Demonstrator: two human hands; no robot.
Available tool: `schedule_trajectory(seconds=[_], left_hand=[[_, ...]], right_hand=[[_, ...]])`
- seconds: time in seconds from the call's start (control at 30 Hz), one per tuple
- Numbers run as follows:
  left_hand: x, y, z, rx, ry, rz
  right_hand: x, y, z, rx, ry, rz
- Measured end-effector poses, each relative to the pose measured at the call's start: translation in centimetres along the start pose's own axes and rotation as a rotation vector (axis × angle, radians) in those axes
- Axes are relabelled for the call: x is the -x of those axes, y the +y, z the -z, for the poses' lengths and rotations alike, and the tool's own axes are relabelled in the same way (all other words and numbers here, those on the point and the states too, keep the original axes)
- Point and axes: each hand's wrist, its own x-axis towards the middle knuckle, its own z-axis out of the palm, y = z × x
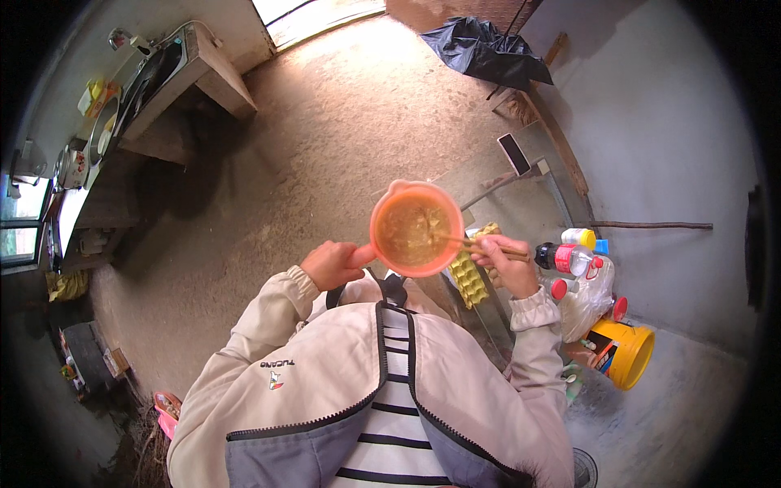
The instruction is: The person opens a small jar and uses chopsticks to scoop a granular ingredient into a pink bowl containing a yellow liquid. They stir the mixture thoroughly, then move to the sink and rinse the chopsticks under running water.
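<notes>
My left hand grips the short handle of an orange-pink plastic dipper, held out in front of my body. Inside it is a cloudy yellow-brown liquid with pale lumps, possibly egg. In my right hand is a pair of wooden chopsticks, their tips reaching over the rim into the liquid. Just below my right hand and the dipper, a yellow egg tray lies on a glass-topped table. What lies under the dipper is hidden by it.
On the table's far part rests a smartphone. A cola bottle, a clear plastic bag and a yellow bucket crowd the right side. A black plastic sheet covers something at the back. Along the left wall runs a concrete counter.
</notes>
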Motion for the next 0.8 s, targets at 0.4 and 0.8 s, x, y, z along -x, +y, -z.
schedule_trajectory(seconds=[0.4,0.8], left_hand=[[0.0,0.3,-0.1,-0.016,-0.001,-0.038],[-0.6,0.5,-0.1,-0.034,-0.018,-0.056]], right_hand=[[0.1,1.9,-0.2,-0.011,0.168,0.166],[-0.3,2.7,-2.0,-0.142,0.173,0.203]])
